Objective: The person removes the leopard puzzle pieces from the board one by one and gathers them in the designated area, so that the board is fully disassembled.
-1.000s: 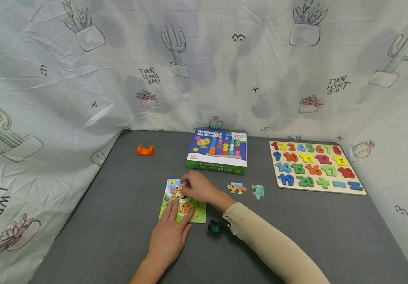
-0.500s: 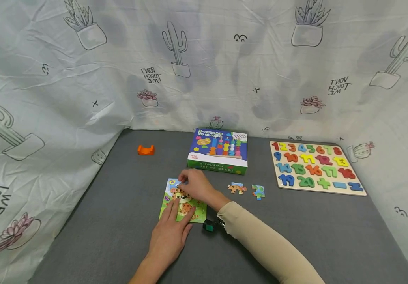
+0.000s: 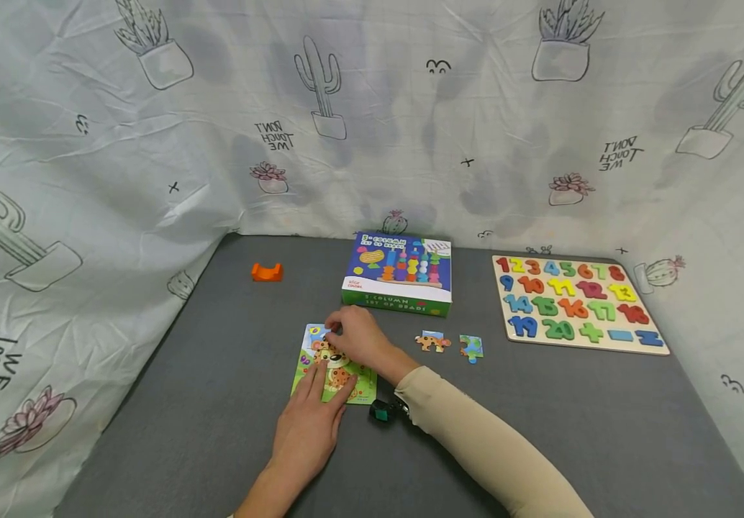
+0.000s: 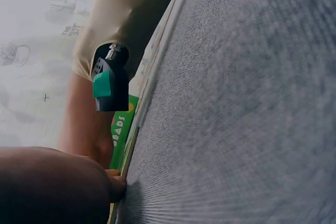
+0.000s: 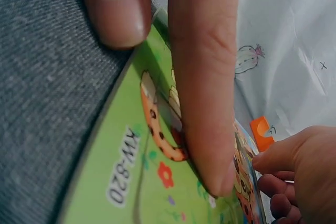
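"Where's the board (image 3: 365, 387)?"

"Under both hands, long axis apparently running away from the person! Left hand (image 3: 307, 424), straight fingers pressing the near part; right hand (image 3: 362, 338), fingers curled, at the far part. Pinching anything? Can't tell!"

"Loose bits?"

"Leopard piece (image 3: 433, 342), then blue piece (image 3: 472, 348), off the board's right; right hand's nearer!"

"Any change?"

"Right hand's edged slightly farther left since a second ago; those pieces haven't budged!"
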### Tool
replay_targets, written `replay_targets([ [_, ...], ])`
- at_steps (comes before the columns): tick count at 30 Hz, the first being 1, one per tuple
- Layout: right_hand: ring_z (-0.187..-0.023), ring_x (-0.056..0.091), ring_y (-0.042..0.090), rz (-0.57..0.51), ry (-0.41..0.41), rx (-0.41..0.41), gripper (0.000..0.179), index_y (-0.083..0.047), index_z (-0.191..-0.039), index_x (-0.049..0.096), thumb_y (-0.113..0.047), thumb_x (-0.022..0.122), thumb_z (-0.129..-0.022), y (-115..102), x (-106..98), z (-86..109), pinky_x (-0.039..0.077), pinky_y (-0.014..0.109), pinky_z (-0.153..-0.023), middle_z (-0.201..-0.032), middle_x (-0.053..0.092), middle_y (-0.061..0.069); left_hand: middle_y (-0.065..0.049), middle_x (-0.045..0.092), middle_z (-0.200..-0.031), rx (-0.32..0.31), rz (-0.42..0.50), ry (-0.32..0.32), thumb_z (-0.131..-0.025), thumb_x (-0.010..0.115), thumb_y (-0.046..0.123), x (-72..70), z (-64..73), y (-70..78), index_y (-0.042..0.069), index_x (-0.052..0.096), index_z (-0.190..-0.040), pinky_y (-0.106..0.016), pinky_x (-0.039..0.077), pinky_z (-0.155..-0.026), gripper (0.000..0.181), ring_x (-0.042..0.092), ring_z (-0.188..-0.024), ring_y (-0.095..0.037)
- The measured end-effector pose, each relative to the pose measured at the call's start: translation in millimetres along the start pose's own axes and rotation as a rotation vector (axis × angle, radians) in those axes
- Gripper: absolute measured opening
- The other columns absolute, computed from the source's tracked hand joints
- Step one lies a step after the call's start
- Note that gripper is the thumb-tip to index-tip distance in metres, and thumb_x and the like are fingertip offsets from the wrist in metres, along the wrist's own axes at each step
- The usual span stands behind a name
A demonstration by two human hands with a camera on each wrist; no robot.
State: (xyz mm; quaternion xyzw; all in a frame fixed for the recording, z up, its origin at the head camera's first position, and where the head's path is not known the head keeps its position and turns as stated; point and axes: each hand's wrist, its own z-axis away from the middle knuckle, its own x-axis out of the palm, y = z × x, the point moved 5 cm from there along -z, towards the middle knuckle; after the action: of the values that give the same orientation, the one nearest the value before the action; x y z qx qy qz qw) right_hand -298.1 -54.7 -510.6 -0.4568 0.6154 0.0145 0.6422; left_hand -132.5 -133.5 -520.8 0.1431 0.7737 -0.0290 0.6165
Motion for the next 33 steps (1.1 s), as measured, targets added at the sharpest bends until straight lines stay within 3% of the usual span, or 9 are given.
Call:
replay_targets([
  [12,-0.097,0.067,0.016,-0.055,0.037,-0.020,0.014,-0.012,-0.115,0.082,-0.018,0.077,-0.104,2,-12,18.2,0.058,0.035,-0.085,-0.105,0.074,0.000,-0.026,0.051,-0.159,-0.019,-0.005,-0.026,-0.098,0.082,0.019,0.6,2.5,-2.6,0.033,0.071,-0.147,-0.056,0.050,-0.112,0.052,0.047,-0.150,-0.041],
  [21,-0.090,0.065,0.017,-0.054,0.100,-0.013,0.013,-0.012,-0.113,0.082,-0.017,0.081,-0.101,20,-51,44.8,0.056,0.038,-0.079,-0.103,0.074,0.000,-0.022,0.058,-0.146,0.012,0.062,0.096,-0.100,0.080,0.025,-1.8,-3.8,-10.9,0.036,0.078,-0.137,-0.063,0.053,-0.100,0.039,0.056,-0.133,-0.044],
  [33,-0.085,0.063,0.014,-0.002,0.157,0.058,0.011,-0.015,-0.109,0.083,-0.014,0.084,-0.098,52,-86,74.1,0.056,0.037,-0.075,-0.100,0.073,-0.003,-0.021,0.055,-0.150,-0.027,0.093,0.024,-0.102,0.079,0.025,-0.3,-4.3,-10.3,0.037,0.074,-0.142,-0.063,0.048,-0.105,0.042,0.052,-0.137,-0.045],
])
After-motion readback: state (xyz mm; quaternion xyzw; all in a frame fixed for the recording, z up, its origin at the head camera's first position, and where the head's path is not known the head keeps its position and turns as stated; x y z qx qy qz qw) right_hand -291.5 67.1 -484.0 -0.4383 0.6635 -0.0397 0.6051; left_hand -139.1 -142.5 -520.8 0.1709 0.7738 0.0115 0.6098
